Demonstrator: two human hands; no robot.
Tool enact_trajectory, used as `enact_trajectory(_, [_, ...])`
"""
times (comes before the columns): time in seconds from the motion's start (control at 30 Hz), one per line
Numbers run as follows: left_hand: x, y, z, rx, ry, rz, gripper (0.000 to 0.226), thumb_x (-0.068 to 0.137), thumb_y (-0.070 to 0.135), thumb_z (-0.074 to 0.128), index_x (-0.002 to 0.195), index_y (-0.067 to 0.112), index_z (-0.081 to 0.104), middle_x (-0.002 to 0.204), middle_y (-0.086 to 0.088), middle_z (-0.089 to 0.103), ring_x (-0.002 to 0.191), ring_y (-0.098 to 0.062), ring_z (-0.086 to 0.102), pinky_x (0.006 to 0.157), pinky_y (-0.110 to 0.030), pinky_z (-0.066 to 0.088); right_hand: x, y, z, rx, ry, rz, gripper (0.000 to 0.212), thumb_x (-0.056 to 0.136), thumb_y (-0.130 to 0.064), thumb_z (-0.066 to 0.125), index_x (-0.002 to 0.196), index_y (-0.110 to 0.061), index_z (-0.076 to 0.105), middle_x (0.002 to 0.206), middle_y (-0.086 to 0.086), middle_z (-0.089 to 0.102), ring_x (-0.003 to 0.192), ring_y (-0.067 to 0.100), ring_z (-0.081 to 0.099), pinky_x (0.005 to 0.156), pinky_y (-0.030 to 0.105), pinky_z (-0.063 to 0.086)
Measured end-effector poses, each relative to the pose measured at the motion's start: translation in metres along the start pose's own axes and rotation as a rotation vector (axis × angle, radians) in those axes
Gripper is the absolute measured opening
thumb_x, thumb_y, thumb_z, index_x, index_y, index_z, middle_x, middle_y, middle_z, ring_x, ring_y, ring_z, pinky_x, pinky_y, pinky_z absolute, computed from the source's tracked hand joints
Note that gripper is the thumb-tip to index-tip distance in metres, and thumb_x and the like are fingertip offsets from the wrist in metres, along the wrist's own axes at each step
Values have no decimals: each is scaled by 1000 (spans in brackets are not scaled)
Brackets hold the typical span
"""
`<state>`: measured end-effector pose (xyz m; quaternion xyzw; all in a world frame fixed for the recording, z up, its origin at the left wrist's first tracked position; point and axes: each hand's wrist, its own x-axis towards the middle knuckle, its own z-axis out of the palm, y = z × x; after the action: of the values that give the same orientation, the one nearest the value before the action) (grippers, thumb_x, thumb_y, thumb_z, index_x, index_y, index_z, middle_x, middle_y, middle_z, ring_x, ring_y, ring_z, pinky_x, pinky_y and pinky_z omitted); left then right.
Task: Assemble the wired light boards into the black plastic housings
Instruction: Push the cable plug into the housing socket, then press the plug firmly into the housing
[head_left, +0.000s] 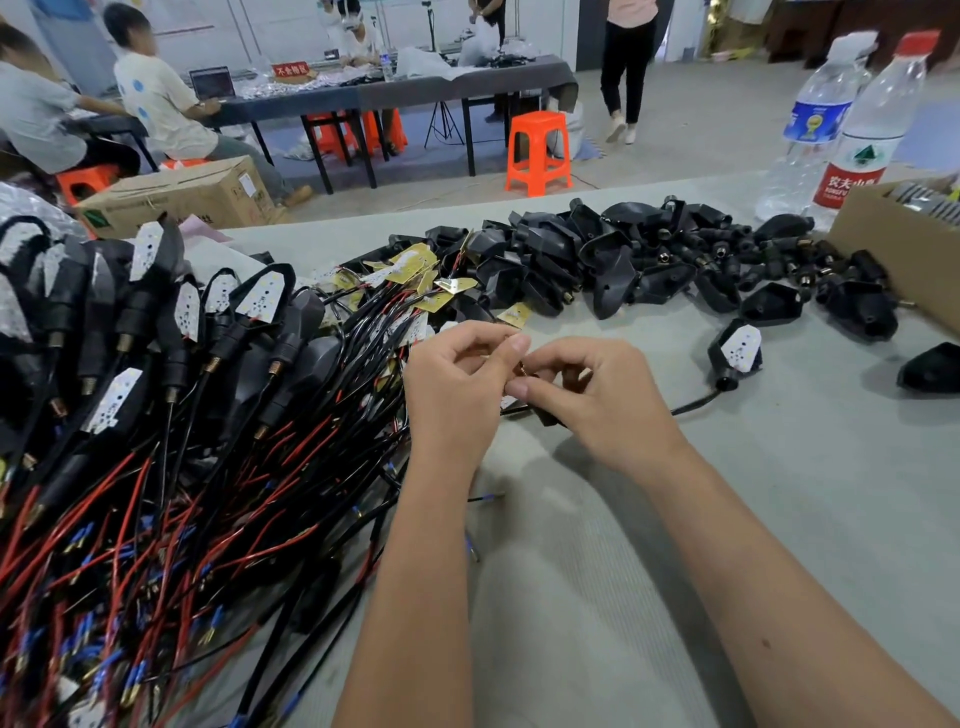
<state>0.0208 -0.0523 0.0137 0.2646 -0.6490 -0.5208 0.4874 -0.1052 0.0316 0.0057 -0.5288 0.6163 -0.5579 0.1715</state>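
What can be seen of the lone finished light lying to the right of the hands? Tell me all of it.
The finished light is a black plastic shell, roughly wedge-shaped, with a white board seated in its open face; the board shows small dots. It lies alone on the grey table, tilted with the board facing up and toward the camera. A black round stem leaves its lower end, and a black cable runs from there toward the right hand. No hand touches the shell.

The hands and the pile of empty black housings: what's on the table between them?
Head view: loose light boards with wires lie between the hands and the housings.
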Motion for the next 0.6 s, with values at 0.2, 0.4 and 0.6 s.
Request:
enact_trajectory(0.2, [7, 1, -18, -53, 234, 20, 7, 92, 11, 75, 84, 13, 75, 66, -2, 72, 59, -9, 65, 56, -18, 52, 1, -1, 0, -146, -41, -1, 21, 77, -23, 90, 96, -22, 82, 80, -5, 68, 64, 4, 51, 64, 17, 40])
enact_trajectory(0.4, [5, 3, -15, -156, 286, 14, 9, 92, 11, 75, 84, 15, 76, 69, -5, 73, 62, -12, 66, 60, -19, 53, 2, -3, 0, -319, -2, -101, 25, 81, -28, 87, 104, -28, 80, 88, -7, 68, 79, 8, 55, 74, 31, 46])
enact_trajectory(0.6, [3, 10, 6, -169, 362, 115, 5, 92, 8, 75, 87, 9, 74, 67, -3, 72, 62, -11, 66, 60, -20, 53, 4, 1, 3, -146, 77, -74, 10, 87, -22, 80, 95, -26, 77, 82, -11, 69, 71, 10, 55, 65, 26, 45])
